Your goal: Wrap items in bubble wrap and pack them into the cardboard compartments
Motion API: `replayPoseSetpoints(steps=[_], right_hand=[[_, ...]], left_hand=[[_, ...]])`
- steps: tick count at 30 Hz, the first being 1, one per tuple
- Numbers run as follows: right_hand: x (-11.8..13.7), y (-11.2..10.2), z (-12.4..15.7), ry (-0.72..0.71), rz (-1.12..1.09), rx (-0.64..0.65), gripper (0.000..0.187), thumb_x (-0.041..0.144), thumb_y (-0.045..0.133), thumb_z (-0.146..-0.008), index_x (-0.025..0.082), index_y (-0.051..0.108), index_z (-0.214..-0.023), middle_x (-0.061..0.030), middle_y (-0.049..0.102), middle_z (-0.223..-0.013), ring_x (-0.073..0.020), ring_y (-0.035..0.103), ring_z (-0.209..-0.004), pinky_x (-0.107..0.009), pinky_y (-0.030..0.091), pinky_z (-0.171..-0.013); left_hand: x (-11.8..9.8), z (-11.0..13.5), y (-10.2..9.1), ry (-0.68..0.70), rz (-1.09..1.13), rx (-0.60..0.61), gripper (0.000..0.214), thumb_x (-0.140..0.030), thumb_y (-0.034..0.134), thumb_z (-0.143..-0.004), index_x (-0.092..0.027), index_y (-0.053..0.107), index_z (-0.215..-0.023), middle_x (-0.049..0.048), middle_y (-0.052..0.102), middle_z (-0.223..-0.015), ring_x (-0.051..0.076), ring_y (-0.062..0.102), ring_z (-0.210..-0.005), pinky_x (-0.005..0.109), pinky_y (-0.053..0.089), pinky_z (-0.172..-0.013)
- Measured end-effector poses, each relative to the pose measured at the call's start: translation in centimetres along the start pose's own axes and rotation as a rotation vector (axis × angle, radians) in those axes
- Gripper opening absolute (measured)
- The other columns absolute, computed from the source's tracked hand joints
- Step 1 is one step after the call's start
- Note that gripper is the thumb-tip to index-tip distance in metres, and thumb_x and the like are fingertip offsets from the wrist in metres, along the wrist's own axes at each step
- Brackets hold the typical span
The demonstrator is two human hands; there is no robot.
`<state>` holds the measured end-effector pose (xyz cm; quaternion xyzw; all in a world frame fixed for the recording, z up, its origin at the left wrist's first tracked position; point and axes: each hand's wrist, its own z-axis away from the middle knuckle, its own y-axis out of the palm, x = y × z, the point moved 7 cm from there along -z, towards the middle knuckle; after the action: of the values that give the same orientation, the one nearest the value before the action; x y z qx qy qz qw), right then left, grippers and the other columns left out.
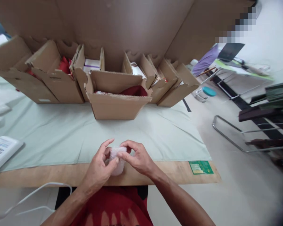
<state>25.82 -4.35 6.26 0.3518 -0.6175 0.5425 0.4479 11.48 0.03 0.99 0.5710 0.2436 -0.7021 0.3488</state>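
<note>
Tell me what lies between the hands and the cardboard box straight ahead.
In the head view, only bare green cloth separates the left hand and right hand, both holding a white packet, from the cardboard box.

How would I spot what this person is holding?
Find the wooden table with the pale green cloth. At its near edge, the left hand and right hand pinch a small whitish translucent object. The cardboard boxes behind are brown and far bigger.

Packing workshop: row of open cardboard boxes (113,97) on cloth-covered table (61,138).
</note>
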Motion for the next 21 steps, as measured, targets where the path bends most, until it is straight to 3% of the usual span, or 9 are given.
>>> replayPoseSetpoints(steps=[2,4,6,9,13,17,21], right_hand=[[0.2,-1.0,0.1,-0.005,-0.016,-0.099,0.013,0.032,0.066,-0.090,0.019,0.068,-0.089,0.0005,0.066,-0.077,-0.0137,0.058,-0.070,-0.026,0.048,-0.068],[0.3,-1.8,0.2,0.000,0.013,-0.094,0.011,0.031,0.066,-0.088,0.020,0.067,-0.089,0.0005,0.066,-0.078,-0.0144,0.058,-0.072,-0.027,0.049,-0.069],[0.3,-2.2,0.3,0.007,0.083,-0.007,0.015,0.029,0.070,-0.085,0.020,0.068,-0.097,-0.0005,0.070,-0.085,-0.0163,0.062,-0.079,-0.029,0.051,-0.076],[0.5,-2.7,0.3,0.005,0.206,0.128,0.037,0.023,0.075,-0.080,0.022,0.068,-0.117,-0.0019,0.074,-0.097,-0.0178,0.067,-0.087,-0.031,0.053,-0.082],[2.0,-3.5,-0.3,-0.053,0.429,0.261,0.015,0.013,0.069,-0.084,0.022,0.072,-0.095,-0.0002,0.074,-0.086,-0.0180,0.067,-0.082,-0.031,0.052,-0.079],[6.8,-7.9,-1.9,-0.215,0.495,0.204,0.009,0.015,0.067,-0.089,0.023,0.071,-0.091,-0.0019,0.073,-0.085,-0.0193,0.068,-0.082,-0.032,0.054,-0.075],[13.2,-14.9,-4.7,-0.349,0.466,-0.125,0.004,0.026,0.069,-0.094,0.029,0.072,-0.096,-0.0018,0.072,-0.086,-0.0175,0.067,-0.077,-0.031,0.054,-0.066]], left_hand=[[0.0,-0.1,0.6,0.004,0.016,0.082,0.057,-0.036,0.064,-0.088,-0.017,0.051,-0.140,0.0086,0.073,-0.108,0.021,0.070,-0.098,0.033,0.055,-0.088],[0.0,-0.2,0.9,-0.004,-0.055,0.150,0.037,-0.036,0.059,-0.091,-0.016,0.064,-0.121,0.0065,0.072,-0.098,0.019,0.067,-0.088,0.029,0.053,-0.080],[-0.2,-0.2,0.9,-0.002,-0.175,0.180,0.025,-0.034,0.053,-0.093,-0.017,0.068,-0.104,0.0020,0.068,-0.082,0.016,0.059,-0.073,0.026,0.048,-0.068],[-0.8,-0.5,1.2,0.056,-0.314,0.235,0.019,-0.024,0.049,-0.091,-0.018,0.067,-0.091,-0.0020,0.060,-0.070,0.013,0.050,-0.063,0.024,0.041,-0.060],[-1.7,-1.4,1.5,0.130,-0.376,0.304,0.020,-0.019,0.049,-0.088,-0.020,0.068,-0.093,-0.0016,0.064,-0.074,0.012,0.054,-0.066,0.022,0.043,-0.063],[-0.9,-2.3,0.2,0.186,-0.328,0.215,0.026,-0.029,0.057,-0.090,-0.021,0.069,-0.112,0.0016,0.073,-0.082,0.015,0.066,-0.071,0.022,0.052,-0.066],[1.2,-2.3,-1.7,0.354,-0.321,-0.080,0.023,-0.034,0.058,-0.096,-0.023,0.070,-0.112,0.0038,0.076,-0.082,0.015,0.070,-0.070,0.023,0.057,-0.067]])
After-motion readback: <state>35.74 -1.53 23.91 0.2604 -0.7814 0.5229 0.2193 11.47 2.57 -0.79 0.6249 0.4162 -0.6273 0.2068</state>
